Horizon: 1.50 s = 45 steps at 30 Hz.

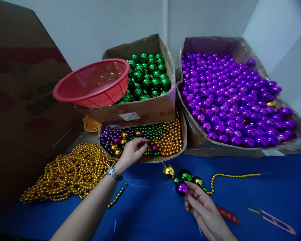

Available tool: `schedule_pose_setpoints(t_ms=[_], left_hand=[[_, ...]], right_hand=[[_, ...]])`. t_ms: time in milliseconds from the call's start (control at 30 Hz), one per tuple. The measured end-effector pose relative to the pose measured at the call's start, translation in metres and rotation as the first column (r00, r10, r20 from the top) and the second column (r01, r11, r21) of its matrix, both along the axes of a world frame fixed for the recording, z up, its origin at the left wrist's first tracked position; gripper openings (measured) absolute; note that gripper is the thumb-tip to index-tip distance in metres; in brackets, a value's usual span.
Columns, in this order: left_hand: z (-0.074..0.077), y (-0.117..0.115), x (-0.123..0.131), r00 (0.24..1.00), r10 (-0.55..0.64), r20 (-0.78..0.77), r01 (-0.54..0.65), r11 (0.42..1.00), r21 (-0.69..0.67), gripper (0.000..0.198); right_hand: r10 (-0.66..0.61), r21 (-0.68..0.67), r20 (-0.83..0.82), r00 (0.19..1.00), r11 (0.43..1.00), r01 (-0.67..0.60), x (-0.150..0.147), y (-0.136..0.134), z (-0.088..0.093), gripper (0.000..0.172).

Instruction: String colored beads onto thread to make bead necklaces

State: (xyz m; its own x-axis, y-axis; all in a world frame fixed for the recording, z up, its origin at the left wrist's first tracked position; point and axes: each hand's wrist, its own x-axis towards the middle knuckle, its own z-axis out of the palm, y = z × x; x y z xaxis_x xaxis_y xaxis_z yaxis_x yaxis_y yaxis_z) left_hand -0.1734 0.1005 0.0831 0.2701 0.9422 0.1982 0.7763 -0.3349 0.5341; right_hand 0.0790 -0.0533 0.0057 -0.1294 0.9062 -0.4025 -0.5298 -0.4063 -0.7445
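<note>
- Bench (pixel 145 217): blue surface across the foreground, carrying the items below.
- Large carton (pixel 20 127): brown with a red band, filling the left edge of the view.
- Cardboard box of purple balls (pixel 195 134): right of centre, heaped; a few gold balls show among the purple.
- Cardboard box of green balls (pixel 153 108): centre, white label on front wall.
- Pile of gold bead strands (pixel 75 170): left on the bench, loosely heaped.
- Cardboard box of small beads (pixel 150 159): beneath the front of the green-ball box; purple at left, green in the middle, gold at right, several larger gold balls on top.
- Red plastic basket (pixel 100 95): tilted on the left side of the green-ball box.
- Left hand (pixel 132 150): over the small beads, thumb and fingers close together; small green bead at the fingertips, cannot tell if gripped. Wristwatch (pixel 112 172) on this arm.
- Right hand (pixel 203 204): above the bench, pinching a purple ball (pixel 182 188).
- Gold bead strand (pixel 233 175): runs rightward from the ball cluster by the right hand.
- Pink-handled thread snips (pixel 276 219): lower right, blades pointing left.
- Red strip (pixel 227 214): just beside the right hand.
- Short gold bead strand (pixel 117 196): near the left forearm.
- Green ball (pixel 185 174) and gold ball (pixel 169 171): beside the purple one.
</note>
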Motion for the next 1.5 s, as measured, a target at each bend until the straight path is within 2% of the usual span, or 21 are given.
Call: schedule_pose_setpoints(t_ms=[167,233,367,500,733,900,1033,1133,1233,1400,1500], left_hand=[[0.003,0.004,0.001,0.973,-0.157,-0.167,0.148,0.987,-0.064,0.023],[0.004,0.008,0.003,0.963,-0.169,-0.209,0.159,0.985,-0.064,0.022],[0.004,0.029,-0.007,0.952,-0.052,-0.302,0.058,0.998,0.010,0.029],[0.001,0.056,-0.019,0.910,0.071,-0.408,-0.038,0.995,0.088,0.030],[-0.008,0.082,-0.001,0.818,0.046,-0.573,0.004,0.996,0.085,0.028],[-0.015,0.090,0.010,0.774,0.081,-0.628,-0.058,0.997,0.057,0.028],[-0.020,0.089,0.006,0.777,0.100,-0.621,-0.121,0.993,0.009,0.032],[-0.021,0.085,0.001,0.807,0.073,-0.585,-0.114,0.993,-0.034,0.034],[-0.020,0.078,0.001,0.859,0.002,-0.512,-0.046,0.996,-0.072,0.034],[-0.009,0.061,0.008,0.928,-0.210,-0.308,0.157,0.970,-0.187,0.033],[-0.003,0.056,0.006,0.947,-0.255,-0.197,0.214,0.955,-0.207,0.039]], right_hand=[[0.018,-0.002,-0.028,0.999,1.000,-0.018,0.001,-0.002,-0.014,0.041],[0.037,0.013,-0.039,0.999,0.999,-0.037,0.003,-0.002,-0.023,0.040],[0.044,0.035,-0.043,0.998,0.998,-0.043,0.008,-0.002,-0.031,0.040],[0.033,0.024,-0.032,0.999,0.999,-0.032,0.010,0.000,-0.030,0.042],[0.026,0.035,-0.002,1.000,0.999,-0.026,0.006,0.001,-0.026,0.043],[-0.016,0.025,-0.003,1.000,1.000,0.016,0.006,-0.003,-0.022,0.042],[-0.024,0.027,0.013,1.000,0.999,0.024,0.006,-0.004,-0.012,0.040],[-0.015,0.041,0.000,1.000,0.999,0.014,0.006,-0.004,-0.006,0.037],[0.000,0.057,-0.008,1.000,0.998,0.000,0.005,-0.004,-0.004,0.035],[0.016,0.067,-0.010,1.000,0.998,-0.015,0.004,-0.004,-0.002,0.035],[0.017,0.067,-0.011,1.000,0.998,-0.016,0.004,-0.003,0.000,0.034]])
